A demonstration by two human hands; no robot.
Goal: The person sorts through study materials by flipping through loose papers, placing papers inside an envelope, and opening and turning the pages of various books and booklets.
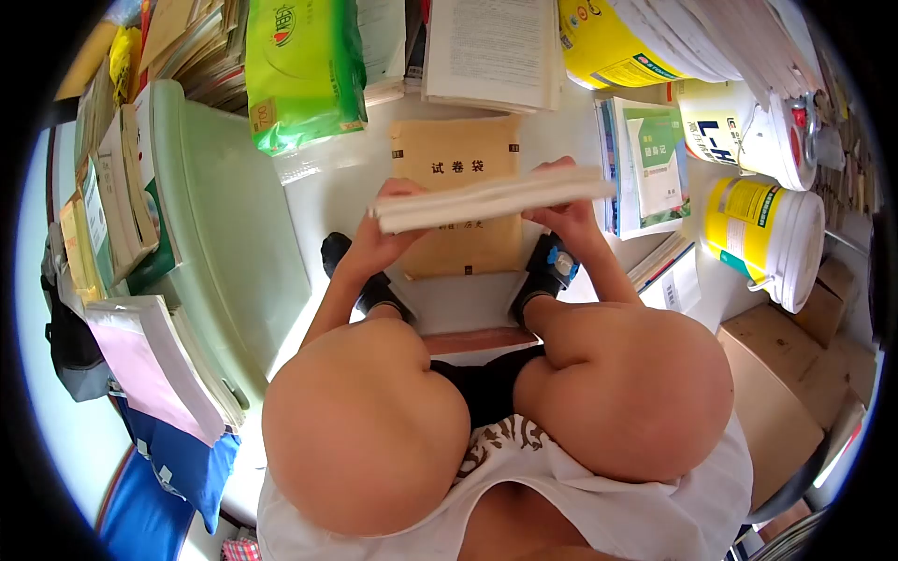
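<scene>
A thick stack of white paper (496, 198) is held edge-on between my two hands, slightly tilted and blurred. My left hand (395, 224) grips its left end, fingers behind and thumb toward me. At the other end my right hand (569, 213) is closed around the stack in the same way. Below the paper, on the floor between my feet, lies a brown paper envelope (456, 254) with black printed characters. The stack hides the middle of the envelope.
A green tissue pack (304, 70) and a printed paper pile (493, 56) lie ahead. Books (650, 168) and white-and-yellow buckets (762, 229) stand on the right, near cardboard boxes (776, 374). A pale green panel (220, 234) with books beside it is on the left.
</scene>
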